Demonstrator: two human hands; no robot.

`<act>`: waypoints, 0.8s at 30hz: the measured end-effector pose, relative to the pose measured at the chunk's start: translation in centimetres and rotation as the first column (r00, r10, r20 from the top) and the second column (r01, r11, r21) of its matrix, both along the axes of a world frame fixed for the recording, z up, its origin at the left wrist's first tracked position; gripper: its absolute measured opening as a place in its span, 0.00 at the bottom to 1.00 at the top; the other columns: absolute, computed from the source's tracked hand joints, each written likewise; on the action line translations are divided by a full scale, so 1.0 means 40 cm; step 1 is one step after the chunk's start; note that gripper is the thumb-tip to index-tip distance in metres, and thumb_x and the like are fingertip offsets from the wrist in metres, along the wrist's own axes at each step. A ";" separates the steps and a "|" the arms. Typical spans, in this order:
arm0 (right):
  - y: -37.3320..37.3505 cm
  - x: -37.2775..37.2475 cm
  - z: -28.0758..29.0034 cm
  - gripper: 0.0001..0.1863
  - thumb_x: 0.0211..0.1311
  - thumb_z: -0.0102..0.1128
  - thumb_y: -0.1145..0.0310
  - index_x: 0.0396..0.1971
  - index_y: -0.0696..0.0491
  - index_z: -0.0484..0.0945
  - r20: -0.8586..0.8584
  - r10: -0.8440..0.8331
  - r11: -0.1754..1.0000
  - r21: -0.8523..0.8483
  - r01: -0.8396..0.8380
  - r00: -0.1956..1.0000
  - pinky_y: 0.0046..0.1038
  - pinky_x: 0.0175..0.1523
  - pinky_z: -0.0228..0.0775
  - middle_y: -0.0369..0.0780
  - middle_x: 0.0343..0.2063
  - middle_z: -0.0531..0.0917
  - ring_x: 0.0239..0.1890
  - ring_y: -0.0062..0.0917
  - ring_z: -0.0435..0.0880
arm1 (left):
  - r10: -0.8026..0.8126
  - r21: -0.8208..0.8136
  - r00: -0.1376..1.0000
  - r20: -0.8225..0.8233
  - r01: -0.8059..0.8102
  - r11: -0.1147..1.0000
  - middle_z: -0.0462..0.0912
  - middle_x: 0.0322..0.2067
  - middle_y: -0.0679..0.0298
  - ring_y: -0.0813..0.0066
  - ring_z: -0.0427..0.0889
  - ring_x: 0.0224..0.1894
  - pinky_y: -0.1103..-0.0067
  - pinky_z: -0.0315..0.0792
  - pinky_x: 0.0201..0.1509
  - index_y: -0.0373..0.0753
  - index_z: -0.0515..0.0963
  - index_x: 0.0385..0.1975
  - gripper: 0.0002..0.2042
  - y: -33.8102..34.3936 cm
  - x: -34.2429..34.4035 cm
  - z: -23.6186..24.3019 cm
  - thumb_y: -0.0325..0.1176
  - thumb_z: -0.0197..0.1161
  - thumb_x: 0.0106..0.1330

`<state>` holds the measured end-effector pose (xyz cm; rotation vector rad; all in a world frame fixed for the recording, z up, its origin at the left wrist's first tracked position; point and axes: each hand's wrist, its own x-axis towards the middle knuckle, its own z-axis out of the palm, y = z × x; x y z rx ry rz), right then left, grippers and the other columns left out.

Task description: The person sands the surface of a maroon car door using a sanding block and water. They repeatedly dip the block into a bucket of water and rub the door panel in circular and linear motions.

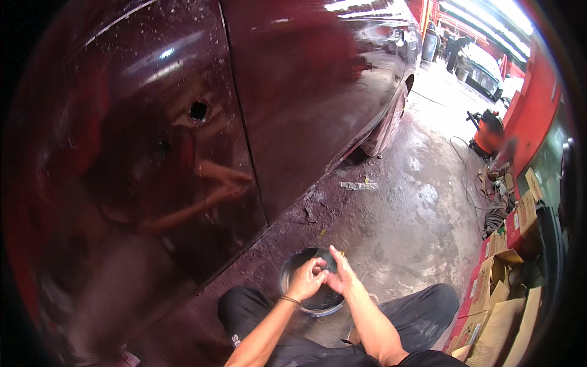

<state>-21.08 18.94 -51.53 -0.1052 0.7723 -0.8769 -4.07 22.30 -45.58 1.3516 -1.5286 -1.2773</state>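
My left hand (306, 280) and my right hand (340, 274) meet over a round basin (296, 306) with a dark inside, between my legs. My left fingers are curled; my right thumb points up. Between my hands is something small and dark with a bit of yellow at its edge, too hidden to make out. Beside me, on the left, stands a dark maroon car panel (153, 153) with a square hole and a glossy surface reflecting my arms.
Cardboard boxes (504, 293) line the right side. An orange machine (489, 134) with cables stands farther back. Tape scraps (359, 186) lie on the dusty floor (416, 220). A person in dark clothes (455, 52) is at the back near another car (483, 73).
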 end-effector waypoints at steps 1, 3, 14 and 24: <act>-0.031 0.003 0.052 0.30 0.74 0.64 0.40 0.62 0.46 0.71 -0.025 0.001 0.996 -0.091 -0.003 1.000 0.44 0.50 0.86 0.41 0.46 0.85 0.44 0.38 0.89 | -0.019 -0.066 0.998 0.060 0.023 0.998 0.87 0.55 0.55 0.66 0.88 0.56 0.69 0.82 0.60 0.34 0.79 0.60 0.20 -0.029 0.026 0.046 0.34 0.69 0.72; -0.074 0.023 0.144 0.26 0.79 0.55 0.42 0.67 0.40 0.73 0.051 -0.057 0.988 -0.138 0.064 0.997 0.51 0.51 0.84 0.45 0.58 0.81 0.53 0.43 0.86 | 0.003 -0.210 0.994 0.109 0.020 0.977 0.86 0.56 0.52 0.60 0.87 0.58 0.68 0.81 0.62 0.35 0.81 0.59 0.18 -0.081 0.077 0.165 0.33 0.68 0.72; -0.632 0.147 0.933 0.30 0.83 0.47 0.57 0.78 0.54 0.64 -0.094 -0.995 0.092 -0.992 -0.092 0.023 0.42 0.79 0.60 0.53 0.76 0.68 0.78 0.48 0.66 | 0.599 -0.785 0.626 0.499 0.619 0.006 0.86 0.54 0.53 0.51 0.82 0.62 0.61 0.73 0.69 0.37 0.83 0.44 0.11 -0.315 0.185 1.175 0.27 0.70 0.63; -0.568 0.371 0.978 0.35 0.77 0.57 0.52 0.79 0.45 0.63 0.106 -0.985 -0.156 -0.874 -0.460 0.132 0.78 0.77 0.29 0.41 0.81 0.60 0.84 0.48 0.50 | 0.824 -0.477 0.006 0.566 0.818 0.322 0.71 0.75 0.60 0.57 0.65 0.79 0.58 0.55 0.85 0.48 0.72 0.72 0.23 -0.371 0.315 1.301 0.40 0.59 0.79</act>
